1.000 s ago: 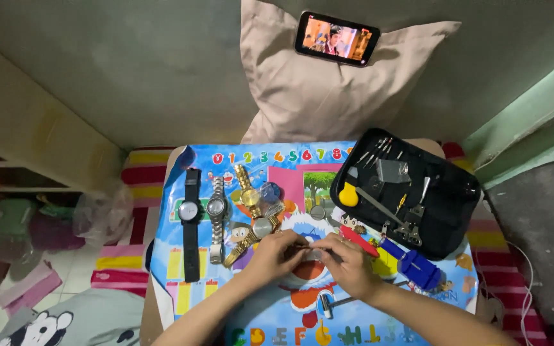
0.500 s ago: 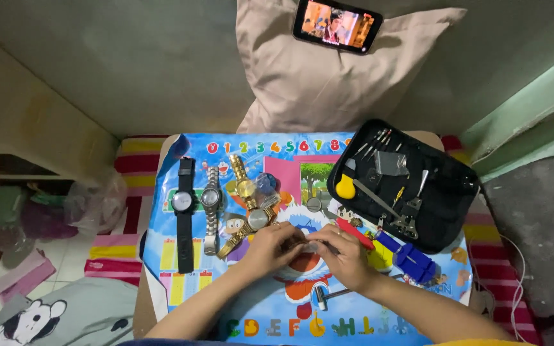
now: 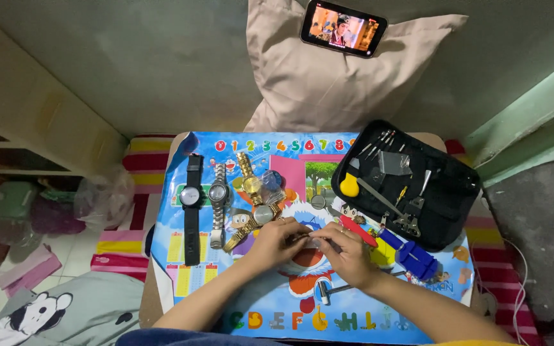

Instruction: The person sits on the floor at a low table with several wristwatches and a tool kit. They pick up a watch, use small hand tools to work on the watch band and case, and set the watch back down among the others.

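1. Fingers [image 3: 293, 232] of the left hand [image 3: 276, 242] curl narrowly around a small silvery piece [image 3: 315, 241] at the middle of the colourful mat [image 3: 251, 298]; the right hand [image 3: 347, 255] pinches it from the other side, fingertips nearly meeting the left's.
2. Mostly hidden by the fingers, the piece seems to run left to right between the hands; which way it points I cannot tell.
3. An open black tool case [image 3: 447, 221] lies at the far right, holding slim metal tools and a yellow knob.
4. Both forearms come in from the near edge and converge, palms turned down.
5. A black watch [image 3: 191, 202], a silver watch [image 3: 217, 195] and gold watches [image 3: 251, 186] lie in a row to the left, straps running near to far.
6. A blue tool [image 3: 415, 255] sits just right of the right hand.
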